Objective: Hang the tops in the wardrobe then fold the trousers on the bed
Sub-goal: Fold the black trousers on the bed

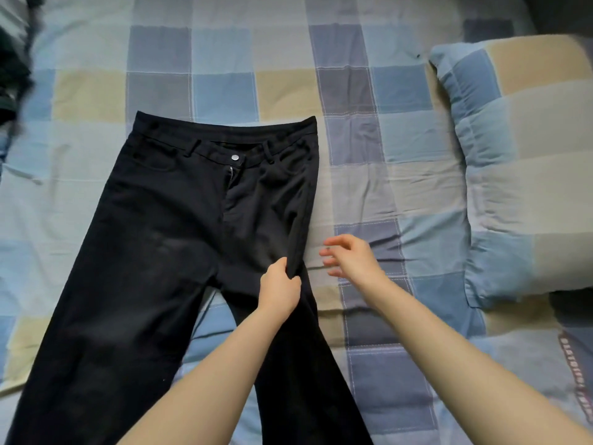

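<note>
Black trousers [154, 239] lie front side up on the bed [378, 175], waistband towards the far side, fly open, legs spread towards me. My left hand [279, 288] pinches a raised fold of cloth on the right leg's upper thigh. Just to the right of that leg's outer edge hovers my right hand [348, 256], fingers loosely curled, holding nothing and not touching the cloth.
A checked blue, grey and beige sheet covers the bed. A matching pillow [519, 162] lies at the right. A dark garment [14, 59] sits at the far left edge. Another dark cloth [574, 303] shows below the pillow at the right.
</note>
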The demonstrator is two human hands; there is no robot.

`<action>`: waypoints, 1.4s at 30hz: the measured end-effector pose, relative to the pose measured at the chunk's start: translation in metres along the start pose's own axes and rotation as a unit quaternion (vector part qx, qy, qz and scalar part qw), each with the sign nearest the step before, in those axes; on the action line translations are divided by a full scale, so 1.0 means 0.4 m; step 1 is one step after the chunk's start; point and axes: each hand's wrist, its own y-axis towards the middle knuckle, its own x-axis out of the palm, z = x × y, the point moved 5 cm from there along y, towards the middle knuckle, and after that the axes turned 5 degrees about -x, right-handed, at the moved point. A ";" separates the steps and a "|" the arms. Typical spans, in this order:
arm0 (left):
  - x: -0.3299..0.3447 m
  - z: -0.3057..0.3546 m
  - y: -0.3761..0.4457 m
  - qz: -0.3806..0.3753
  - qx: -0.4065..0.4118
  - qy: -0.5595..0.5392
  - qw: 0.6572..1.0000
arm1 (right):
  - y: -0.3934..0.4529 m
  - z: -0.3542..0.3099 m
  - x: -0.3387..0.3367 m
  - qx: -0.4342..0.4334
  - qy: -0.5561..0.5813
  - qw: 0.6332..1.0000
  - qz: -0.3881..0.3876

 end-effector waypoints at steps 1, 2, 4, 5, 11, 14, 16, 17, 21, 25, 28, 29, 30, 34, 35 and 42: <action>-0.009 -0.001 -0.006 -0.003 0.016 0.013 1.000 | 0.036 -0.035 0.009 0.006 -0.007 1.000 -0.004; -0.015 -0.002 -0.010 -0.004 0.032 0.025 0.999 | 0.071 -0.069 0.022 0.008 -0.034 0.999 -0.009; -0.037 -0.014 -0.012 -0.020 0.054 0.051 0.997 | 0.127 -0.133 0.067 0.014 -0.093 0.996 -0.011; -0.044 -0.018 -0.016 -0.035 0.063 0.059 0.996 | 0.150 -0.154 0.085 0.023 -0.105 0.994 -0.009; -0.185 -0.083 -0.044 -0.166 0.057 0.023 0.984 | 0.190 -0.265 0.208 -0.035 -0.069 0.996 0.044; -0.319 -0.131 -0.073 -0.253 0.046 -0.062 0.964 | 0.142 -0.334 0.318 -0.111 -0.019 0.993 0.038; -0.435 -0.180 -0.083 -0.302 0.023 -0.107 0.947 | 0.123 -0.383 0.418 -0.157 -0.030 0.987 0.032; -0.504 -0.212 -0.077 -0.315 0.011 -0.132 0.940 | 0.119 -0.412 0.477 -0.174 -0.043 0.983 0.039; -0.748 -0.340 0.014 -0.192 -0.024 -0.228 0.954 | 0.143 -0.501 0.699 -0.177 -0.061 0.980 0.071; -0.852 -0.536 0.127 0.007 -0.131 -0.173 0.976 | 0.213 -0.505 0.876 -0.100 -0.084 0.990 0.054; -0.789 -0.630 0.138 -0.067 -0.125 -0.114 0.983 | 0.266 -0.457 0.966 -0.055 -0.096 0.993 0.029; -0.777 -0.655 0.139 -0.079 -0.125 -0.127 0.981 | 0.282 -0.441 0.987 -0.045 -0.099 0.994 0.032; -0.765 -0.661 0.133 -0.091 -0.127 -0.155 0.975 | 0.292 -0.434 0.983 -0.035 -0.095 0.994 0.042; -0.781 -0.707 0.130 -0.231 -0.121 -0.243 0.934 | 0.299 -0.436 1.029 -0.090 -0.159 0.981 0.066; -0.790 -0.715 0.125 -0.261 -0.116 -0.261 0.922 | 0.294 -0.441 1.041 -0.110 -0.164 0.978 0.064; -0.856 -0.780 0.165 -0.150 -0.171 -0.298 0.927 | 0.316 -0.420 1.080 -0.103 -0.164 0.980 -0.045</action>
